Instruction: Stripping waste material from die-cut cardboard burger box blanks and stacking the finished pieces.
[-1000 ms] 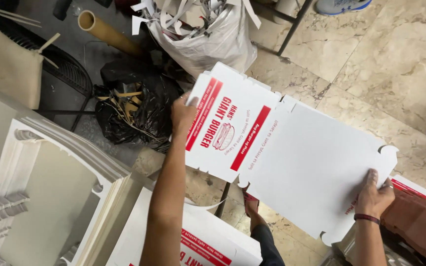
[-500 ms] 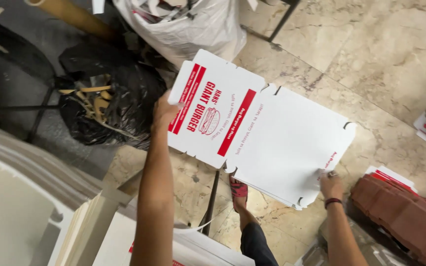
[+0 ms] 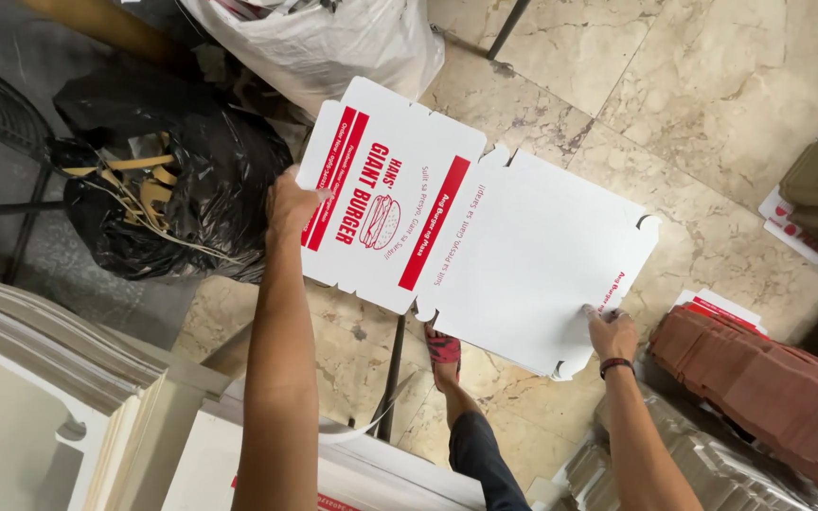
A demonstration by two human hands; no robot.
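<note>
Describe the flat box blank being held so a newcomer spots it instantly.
Above the beige marble floor, between the left hand and right hand, spreads one unfolded white carton blank. Unlike the stacked blanks at lower left, it shows red stripes and a burger drawing.

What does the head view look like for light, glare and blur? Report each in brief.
Head view: soft, even light with faint shadows on the marble floor; mild sheen on the black bag, no harsh glare on the flat white box; left hand and right hand sharp, no motion blur; edges slightly wide-angle stretched.
</note>
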